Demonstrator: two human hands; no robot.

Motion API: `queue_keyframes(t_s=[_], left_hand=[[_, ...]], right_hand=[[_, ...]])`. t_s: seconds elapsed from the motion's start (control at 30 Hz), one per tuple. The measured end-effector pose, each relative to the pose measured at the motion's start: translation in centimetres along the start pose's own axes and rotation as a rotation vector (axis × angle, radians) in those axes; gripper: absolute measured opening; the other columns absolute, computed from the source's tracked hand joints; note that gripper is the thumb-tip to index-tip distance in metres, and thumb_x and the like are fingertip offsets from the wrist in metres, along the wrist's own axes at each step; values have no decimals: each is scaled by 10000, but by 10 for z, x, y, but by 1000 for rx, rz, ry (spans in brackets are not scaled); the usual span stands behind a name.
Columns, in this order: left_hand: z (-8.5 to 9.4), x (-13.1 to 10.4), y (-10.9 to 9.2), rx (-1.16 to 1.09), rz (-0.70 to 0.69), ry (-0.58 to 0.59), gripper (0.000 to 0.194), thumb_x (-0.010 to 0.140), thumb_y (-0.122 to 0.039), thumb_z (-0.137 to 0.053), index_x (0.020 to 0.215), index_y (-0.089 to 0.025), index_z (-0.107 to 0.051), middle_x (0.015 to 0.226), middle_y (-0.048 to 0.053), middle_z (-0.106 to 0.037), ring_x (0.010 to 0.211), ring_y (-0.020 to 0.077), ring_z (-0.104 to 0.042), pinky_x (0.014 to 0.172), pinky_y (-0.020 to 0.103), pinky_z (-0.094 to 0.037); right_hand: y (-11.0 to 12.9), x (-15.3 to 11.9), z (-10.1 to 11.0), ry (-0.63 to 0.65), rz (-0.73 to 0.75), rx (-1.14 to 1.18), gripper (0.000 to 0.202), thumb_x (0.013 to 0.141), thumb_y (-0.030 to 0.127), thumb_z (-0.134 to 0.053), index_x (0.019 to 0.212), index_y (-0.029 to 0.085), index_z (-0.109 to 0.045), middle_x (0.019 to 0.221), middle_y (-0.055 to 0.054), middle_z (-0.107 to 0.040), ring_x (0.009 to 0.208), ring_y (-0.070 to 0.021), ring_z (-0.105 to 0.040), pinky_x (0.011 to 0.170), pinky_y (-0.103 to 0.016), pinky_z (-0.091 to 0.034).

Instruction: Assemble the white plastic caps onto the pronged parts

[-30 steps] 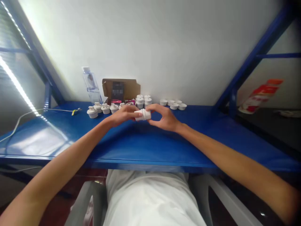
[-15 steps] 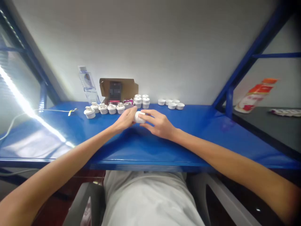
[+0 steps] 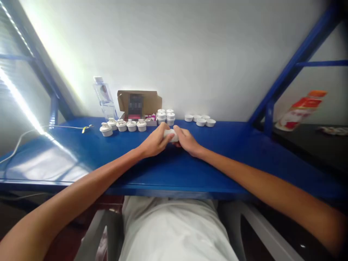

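Note:
Between my two hands, just above the blue table (image 3: 152, 174), is a white round piece (image 3: 170, 135). My left hand (image 3: 157, 139) grips its left side, with the thumb across its front. My right hand (image 3: 186, 139) is closed round its right side. Behind my hands stand stacked white round pieces (image 3: 166, 116). To the left is a group of white cups with fittings on top (image 3: 131, 125). Shallow white cups (image 3: 201, 121) lie to the right, near the wall.
An open cardboard box (image 3: 150, 101) with small pink-and-white items stands at the back beside a clear bottle (image 3: 106, 99). A white cable (image 3: 65, 127) runs along the left. A red-and-white bottle (image 3: 296, 110) stands at the far right.
The white piece has turned on its side between my hands. My left hand has wrapped further over it, and my right fingers have moved from its front to its right side.

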State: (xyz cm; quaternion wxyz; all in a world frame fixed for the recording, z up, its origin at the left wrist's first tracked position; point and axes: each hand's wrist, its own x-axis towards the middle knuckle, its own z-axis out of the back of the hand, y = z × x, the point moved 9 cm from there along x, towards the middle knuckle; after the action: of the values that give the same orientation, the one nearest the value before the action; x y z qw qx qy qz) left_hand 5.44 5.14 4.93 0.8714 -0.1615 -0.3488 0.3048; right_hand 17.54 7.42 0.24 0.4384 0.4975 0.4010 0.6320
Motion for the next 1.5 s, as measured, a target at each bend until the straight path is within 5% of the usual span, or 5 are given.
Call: queue_keyframes(t_s=[0.17,0.4,0.97,1.37,1.5], left_hand=[[-1,-2,-33,143,-349,14,273,989,-366,-552,1211,-206,-551,1319,161,-562,1220,292,-539,1055,452,-453],[2,5,16,-155,123,32,454,1020,-595,-399,1141,-184,-548,787,27,-662,701,182,-633,674,302,-495],[1,4,13,345,-69,143,323,960,-440,-557,1161,-188,-581,1190,129,-582,1007,274,-624,908,428,-509],[201,-26,89,635,583,-408,384,846,-507,-628,1070,-197,-603,1173,144,-631,1135,353,-576,959,523,-433],[222,-51,131,525,733,-333,483,675,-572,-788,870,-186,-571,907,81,-651,1171,383,-535,961,532,-403]], right_hand=[[-13,4,0,-10,-211,277,423,964,579,-509,733,226,-479,515,38,-443,414,-95,-325,389,-229,-246],[15,2,23,-175,116,-65,427,944,620,-498,808,220,-559,657,5,-561,560,-145,-531,491,-255,-423],[27,24,62,-245,228,-673,371,812,492,-720,1034,210,-627,883,-48,-733,785,-226,-668,741,-327,-497],[-6,137,84,-228,127,-1053,164,919,288,-591,964,158,-680,1073,-162,-703,1026,-284,-606,927,-373,-474],[-11,140,82,-125,69,-1095,152,918,263,-592,947,138,-673,1046,-159,-712,975,-263,-623,900,-345,-470]])
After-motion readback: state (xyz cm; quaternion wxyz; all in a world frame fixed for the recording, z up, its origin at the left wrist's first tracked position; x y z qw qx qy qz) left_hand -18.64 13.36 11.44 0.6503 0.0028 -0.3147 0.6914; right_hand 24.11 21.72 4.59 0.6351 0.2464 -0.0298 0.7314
